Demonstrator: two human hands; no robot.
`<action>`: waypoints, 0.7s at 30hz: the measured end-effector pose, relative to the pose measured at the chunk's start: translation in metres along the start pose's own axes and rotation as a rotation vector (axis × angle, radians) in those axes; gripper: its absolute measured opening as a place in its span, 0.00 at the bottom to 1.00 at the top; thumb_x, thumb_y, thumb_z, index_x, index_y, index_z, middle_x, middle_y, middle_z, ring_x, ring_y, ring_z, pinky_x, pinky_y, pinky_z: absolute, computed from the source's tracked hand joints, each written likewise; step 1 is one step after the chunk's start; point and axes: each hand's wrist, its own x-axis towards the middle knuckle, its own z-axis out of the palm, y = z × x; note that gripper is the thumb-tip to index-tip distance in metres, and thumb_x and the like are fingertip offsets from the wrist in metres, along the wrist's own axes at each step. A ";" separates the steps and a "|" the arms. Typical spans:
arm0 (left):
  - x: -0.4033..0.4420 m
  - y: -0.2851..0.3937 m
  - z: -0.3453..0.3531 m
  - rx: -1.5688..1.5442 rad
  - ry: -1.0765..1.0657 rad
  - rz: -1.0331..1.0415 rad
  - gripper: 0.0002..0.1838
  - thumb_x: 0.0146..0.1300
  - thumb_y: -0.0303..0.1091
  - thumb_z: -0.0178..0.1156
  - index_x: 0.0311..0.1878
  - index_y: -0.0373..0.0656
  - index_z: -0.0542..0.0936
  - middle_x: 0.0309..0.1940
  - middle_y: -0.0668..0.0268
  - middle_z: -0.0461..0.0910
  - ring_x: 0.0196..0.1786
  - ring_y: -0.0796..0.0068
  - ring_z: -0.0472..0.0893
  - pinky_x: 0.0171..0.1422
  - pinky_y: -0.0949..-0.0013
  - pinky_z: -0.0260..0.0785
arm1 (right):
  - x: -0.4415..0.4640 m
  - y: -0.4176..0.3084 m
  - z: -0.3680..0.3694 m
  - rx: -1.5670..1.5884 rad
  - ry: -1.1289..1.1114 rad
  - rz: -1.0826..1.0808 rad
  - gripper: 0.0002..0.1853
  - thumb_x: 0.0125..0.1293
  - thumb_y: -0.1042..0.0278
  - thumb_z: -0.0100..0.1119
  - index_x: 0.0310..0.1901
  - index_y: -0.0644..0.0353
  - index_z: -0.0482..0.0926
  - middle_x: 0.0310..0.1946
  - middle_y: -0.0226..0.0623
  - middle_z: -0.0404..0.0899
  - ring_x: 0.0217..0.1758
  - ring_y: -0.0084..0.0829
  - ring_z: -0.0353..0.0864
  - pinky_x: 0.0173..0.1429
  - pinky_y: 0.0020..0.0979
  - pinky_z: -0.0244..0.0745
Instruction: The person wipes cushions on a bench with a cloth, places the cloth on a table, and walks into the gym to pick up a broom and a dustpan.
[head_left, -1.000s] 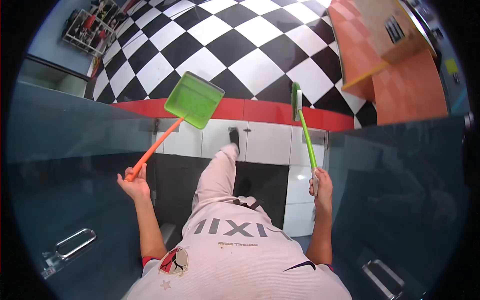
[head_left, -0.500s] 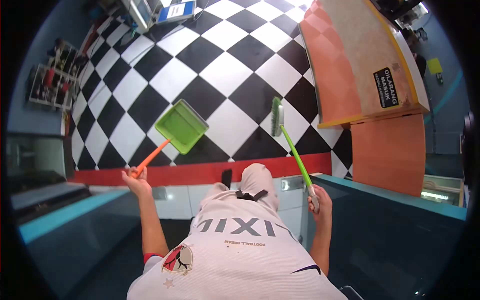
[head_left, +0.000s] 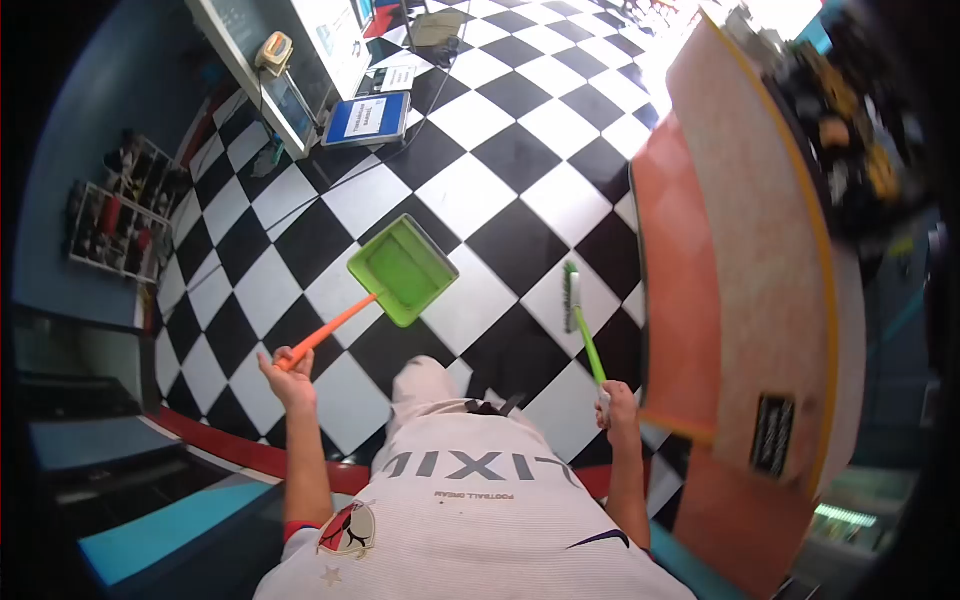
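Observation:
My left hand (head_left: pixel 290 378) is closed on the orange handle of a green dustpan (head_left: pixel 404 270). The pan's open side faces up and to the right, and it looks held over the checkered floor; I cannot tell whether it touches the tiles. In my right hand (head_left: pixel 619 408) is a small broom (head_left: pixel 590 340), its fingers wrapped round the pale grip of the green stick. The brush head, with green bristles pointing left, is forward of the hand, to the right of the dustpan. A gap of several tiles' width separates brush and pan.
An orange and beige counter (head_left: pixel 755 250) runs along the right. A blue box with a white label (head_left: pixel 366 119) stands by a white display case (head_left: pixel 250 80) ahead on the left. Cables cross the floor there. A wire rack (head_left: pixel 118 230) is at the left wall.
I have stepped forward past the red strip onto the checkered floor. The counter and blue box appear closer. Dustpan and broom have come along in the same hands.

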 end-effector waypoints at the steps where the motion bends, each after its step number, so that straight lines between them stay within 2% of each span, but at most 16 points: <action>1: 0.014 -0.006 0.024 -0.006 -0.004 0.017 0.29 0.72 0.62 0.43 0.29 0.44 0.70 0.31 0.67 0.70 0.42 0.64 0.77 0.56 0.59 0.76 | 0.010 -0.048 0.017 0.029 -0.017 -0.014 0.11 0.65 0.56 0.54 0.40 0.53 0.73 0.18 0.30 0.71 0.13 0.21 0.68 0.14 0.24 0.61; 5: 0.071 -0.045 0.139 -0.003 -0.001 0.038 0.30 0.71 0.64 0.43 0.27 0.45 0.70 0.34 0.66 0.73 0.45 0.65 0.78 0.61 0.59 0.73 | 0.105 -0.181 0.066 0.126 -0.128 -0.055 0.14 0.66 0.56 0.55 0.44 0.57 0.74 0.21 0.34 0.74 0.14 0.21 0.68 0.17 0.23 0.62; 8: 0.167 -0.086 0.236 -0.002 -0.022 -0.004 0.30 0.70 0.65 0.43 0.27 0.47 0.69 0.30 0.68 0.72 0.40 0.66 0.79 0.55 0.64 0.75 | 0.185 -0.267 0.109 0.279 -0.182 -0.043 0.15 0.66 0.55 0.57 0.45 0.58 0.74 0.20 0.35 0.74 0.14 0.21 0.69 0.17 0.23 0.63; 9: 0.187 -0.083 0.250 0.010 -0.043 -0.025 0.29 0.70 0.65 0.43 0.27 0.47 0.69 0.29 0.69 0.71 0.38 0.66 0.79 0.53 0.64 0.77 | 0.181 -0.272 0.120 0.303 -0.163 -0.031 0.16 0.66 0.55 0.57 0.46 0.58 0.74 0.20 0.35 0.75 0.14 0.21 0.69 0.16 0.23 0.63; 11: 0.234 -0.099 0.343 0.057 -0.017 -0.043 0.30 0.69 0.67 0.44 0.28 0.48 0.69 0.28 0.71 0.70 0.36 0.71 0.77 0.50 0.67 0.76 | 0.224 -0.320 0.133 0.335 -0.130 -0.046 0.17 0.66 0.54 0.58 0.47 0.59 0.74 0.21 0.36 0.75 0.14 0.22 0.69 0.16 0.23 0.64; 13: 0.293 -0.119 0.437 0.107 -0.117 -0.095 0.29 0.68 0.68 0.44 0.28 0.50 0.69 0.28 0.72 0.70 0.35 0.73 0.75 0.49 0.68 0.75 | 0.263 -0.372 0.146 0.318 -0.178 -0.026 0.16 0.67 0.54 0.56 0.44 0.59 0.75 0.21 0.37 0.76 0.12 0.22 0.70 0.16 0.23 0.64; 14: 0.318 -0.127 0.488 0.125 -0.082 -0.095 0.29 0.69 0.68 0.43 0.28 0.50 0.69 0.28 0.71 0.70 0.34 0.73 0.75 0.48 0.73 0.72 | 0.280 -0.398 0.155 0.318 -0.174 -0.033 0.16 0.67 0.54 0.56 0.44 0.59 0.76 0.21 0.37 0.76 0.12 0.22 0.70 0.15 0.23 0.63; 15: 0.335 -0.131 0.526 0.145 -0.143 -0.087 0.30 0.68 0.69 0.43 0.28 0.50 0.69 0.28 0.71 0.69 0.33 0.74 0.75 0.45 0.75 0.72 | 0.291 -0.412 0.159 0.323 -0.172 -0.032 0.15 0.67 0.54 0.56 0.43 0.59 0.76 0.21 0.37 0.76 0.12 0.21 0.70 0.15 0.23 0.63; 17: 0.383 -0.145 0.603 0.182 -0.214 -0.109 0.31 0.68 0.69 0.43 0.27 0.49 0.69 0.28 0.70 0.69 0.32 0.74 0.75 0.44 0.75 0.73 | 0.332 -0.445 0.174 0.297 -0.163 -0.006 0.16 0.67 0.54 0.56 0.44 0.60 0.77 0.21 0.37 0.76 0.12 0.21 0.70 0.14 0.22 0.61; 18: 0.400 -0.148 0.647 0.202 -0.221 -0.107 0.31 0.69 0.68 0.42 0.27 0.49 0.69 0.28 0.70 0.69 0.32 0.74 0.75 0.45 0.74 0.74 | 0.353 -0.466 0.192 0.314 -0.146 -0.023 0.14 0.65 0.57 0.57 0.43 0.61 0.77 0.18 0.32 0.73 0.11 0.21 0.66 0.13 0.22 0.57; 21: 0.466 -0.175 0.755 0.189 -0.295 -0.084 0.30 0.70 0.66 0.42 0.27 0.48 0.69 0.28 0.69 0.69 0.34 0.73 0.75 0.49 0.69 0.74 | 0.440 -0.525 0.239 0.154 -0.004 -0.077 0.12 0.64 0.61 0.58 0.41 0.62 0.77 0.18 0.33 0.73 0.11 0.21 0.67 0.13 0.22 0.59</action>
